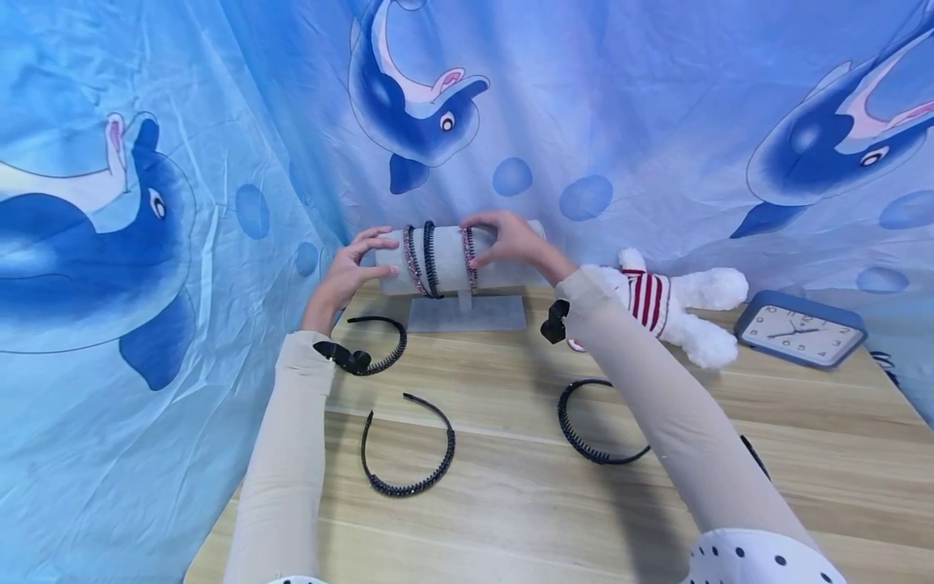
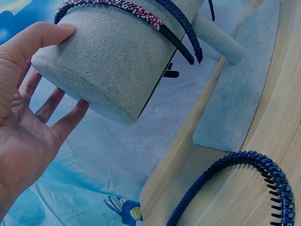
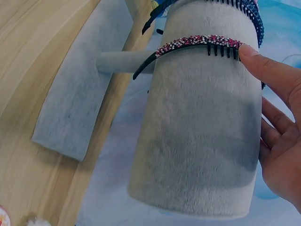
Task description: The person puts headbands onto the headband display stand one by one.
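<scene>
R sleeve (image 1: 671, 405) is slanting in from near R. Pink-beaded headband (image 3: 188, 42), rightmost of 3, is sitting just L of R hand (image 1: 511, 239), long axis running up-down across the L–R display roll (image 1: 451, 261). L hand (image 1: 350, 269) is holding roll's L end, fingers spread. R thumb's touching band; can't tell if pinching.

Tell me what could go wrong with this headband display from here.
The grey roll sits on one narrow post, so uneven pressure from the left hand at its end might tip it. The pink-studded headband that the right hand holds has comb teeth, which could snag the roll's fuzzy covering. The loose black headband near the left sleeve might get knocked.
</scene>
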`<action>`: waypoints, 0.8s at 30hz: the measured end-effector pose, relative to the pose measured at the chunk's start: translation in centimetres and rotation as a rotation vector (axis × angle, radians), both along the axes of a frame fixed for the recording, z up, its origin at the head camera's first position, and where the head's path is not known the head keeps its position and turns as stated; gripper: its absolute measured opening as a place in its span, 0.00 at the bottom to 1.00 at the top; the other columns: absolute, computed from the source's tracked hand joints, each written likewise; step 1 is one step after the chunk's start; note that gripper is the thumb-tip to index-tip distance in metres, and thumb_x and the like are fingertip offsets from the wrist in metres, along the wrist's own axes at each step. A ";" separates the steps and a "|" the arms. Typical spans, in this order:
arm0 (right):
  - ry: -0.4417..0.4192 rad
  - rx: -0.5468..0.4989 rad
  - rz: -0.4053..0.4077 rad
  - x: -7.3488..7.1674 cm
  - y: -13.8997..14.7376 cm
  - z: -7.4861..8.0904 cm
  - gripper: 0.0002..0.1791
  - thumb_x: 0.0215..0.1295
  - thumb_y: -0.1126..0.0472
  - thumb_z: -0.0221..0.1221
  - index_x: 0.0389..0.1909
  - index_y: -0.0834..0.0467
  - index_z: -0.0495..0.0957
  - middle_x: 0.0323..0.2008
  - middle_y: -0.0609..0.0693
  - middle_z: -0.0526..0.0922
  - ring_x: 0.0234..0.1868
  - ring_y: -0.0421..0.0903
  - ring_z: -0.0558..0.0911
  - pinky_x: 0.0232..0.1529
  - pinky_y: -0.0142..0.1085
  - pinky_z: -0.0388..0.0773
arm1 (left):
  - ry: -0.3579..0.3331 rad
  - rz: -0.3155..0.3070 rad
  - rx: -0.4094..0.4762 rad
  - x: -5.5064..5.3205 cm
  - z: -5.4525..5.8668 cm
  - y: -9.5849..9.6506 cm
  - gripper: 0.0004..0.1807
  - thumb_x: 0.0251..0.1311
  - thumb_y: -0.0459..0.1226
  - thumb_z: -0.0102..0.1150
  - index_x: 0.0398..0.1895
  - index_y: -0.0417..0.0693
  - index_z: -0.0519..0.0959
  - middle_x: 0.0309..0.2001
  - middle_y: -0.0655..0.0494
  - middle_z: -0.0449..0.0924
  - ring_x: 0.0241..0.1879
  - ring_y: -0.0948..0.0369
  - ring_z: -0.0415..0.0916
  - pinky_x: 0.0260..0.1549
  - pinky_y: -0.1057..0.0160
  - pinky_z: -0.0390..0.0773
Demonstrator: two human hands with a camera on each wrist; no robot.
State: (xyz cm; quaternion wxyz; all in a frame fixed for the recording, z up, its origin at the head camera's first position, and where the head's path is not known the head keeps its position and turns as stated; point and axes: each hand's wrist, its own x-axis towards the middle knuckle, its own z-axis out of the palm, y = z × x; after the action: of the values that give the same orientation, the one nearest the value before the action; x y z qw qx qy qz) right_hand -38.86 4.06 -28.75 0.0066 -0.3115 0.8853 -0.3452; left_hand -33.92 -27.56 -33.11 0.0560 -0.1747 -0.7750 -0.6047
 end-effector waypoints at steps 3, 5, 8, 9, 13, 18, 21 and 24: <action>0.014 0.005 0.009 -0.1 -0.5 0.0 0.41 0.45 0.62 0.80 0.65 0.49 0.78 0.70 0.50 0.76 0.73 0.51 0.69 0.77 0.46 0.61 | 0.003 0.001 -0.006 -0.1 -0.1 0.0 0.26 0.53 0.22 0.69 0.57 0.33 0.79 0.76 0.45 0.62 0.80 0.50 0.49 0.80 0.43 0.37; 0.019 0.003 0.012 -0.2 -0.8 -0.1 0.41 0.45 0.62 0.80 0.65 0.49 0.78 0.70 0.50 0.76 0.73 0.51 0.69 0.77 0.46 0.61 | 0.003 -0.001 -0.005 -0.1 -0.1 0.0 0.26 0.53 0.22 0.70 0.58 0.32 0.79 0.76 0.45 0.62 0.80 0.50 0.48 0.80 0.42 0.37; 0.023 -0.005 0.014 -0.2 -1.0 -0.2 0.41 0.45 0.61 0.80 0.65 0.49 0.78 0.70 0.49 0.75 0.73 0.50 0.69 0.77 0.45 0.61 | 0.000 0.001 -0.007 -0.1 -0.2 0.0 0.26 0.52 0.23 0.70 0.58 0.32 0.79 0.76 0.47 0.63 0.80 0.51 0.48 0.80 0.43 0.36; 0.018 -0.010 0.013 -0.1 -1.1 -0.2 0.41 0.45 0.62 0.80 0.65 0.49 0.79 0.70 0.49 0.75 0.73 0.50 0.69 0.77 0.45 0.62 | -0.001 0.003 -0.007 -0.1 -0.2 0.0 0.26 0.52 0.23 0.70 0.58 0.32 0.79 0.76 0.47 0.63 0.80 0.51 0.49 0.80 0.43 0.37; 0.001 -0.022 0.011 0.1 -1.4 -0.1 0.40 0.46 0.63 0.80 0.64 0.49 0.79 0.70 0.49 0.75 0.73 0.50 0.69 0.75 0.45 0.64 | 0.001 0.000 0.003 -0.3 -0.4 -0.1 0.26 0.53 0.23 0.70 0.58 0.33 0.79 0.76 0.46 0.62 0.80 0.52 0.49 0.80 0.44 0.37; -0.011 -0.007 0.007 0.2 -1.9 0.2 0.40 0.47 0.62 0.79 0.65 0.49 0.78 0.70 0.49 0.75 0.72 0.50 0.70 0.74 0.45 0.66 | 0.026 0.013 0.011 -1.3 -1.2 -0.4 0.25 0.52 0.22 0.70 0.56 0.35 0.81 0.75 0.47 0.64 0.79 0.52 0.50 0.80 0.44 0.36; -0.011 0.001 0.009 0.4 -2.2 0.4 0.40 0.48 0.62 0.79 0.66 0.50 0.77 0.70 0.50 0.75 0.73 0.50 0.69 0.75 0.46 0.64 | 0.037 0.015 0.012 -1.4 -1.3 -0.4 0.24 0.52 0.22 0.70 0.56 0.37 0.82 0.75 0.48 0.65 0.79 0.52 0.51 0.80 0.45 0.37; -0.012 0.009 0.012 0.5 -2.4 0.5 0.41 0.48 0.61 0.79 0.67 0.50 0.77 0.71 0.50 0.74 0.73 0.51 0.69 0.76 0.48 0.62 | 0.033 0.007 0.018 -0.8 -0.8 -0.3 0.24 0.51 0.22 0.69 0.55 0.37 0.82 0.75 0.46 0.64 0.79 0.51 0.51 0.80 0.44 0.37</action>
State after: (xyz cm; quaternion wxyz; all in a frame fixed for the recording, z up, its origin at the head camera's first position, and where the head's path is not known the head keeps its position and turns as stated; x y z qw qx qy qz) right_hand -38.32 1.64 -28.22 0.0153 -0.3149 0.8850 -0.3427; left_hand -34.74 -27.82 -33.92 0.0723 -0.1815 -0.7691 -0.6085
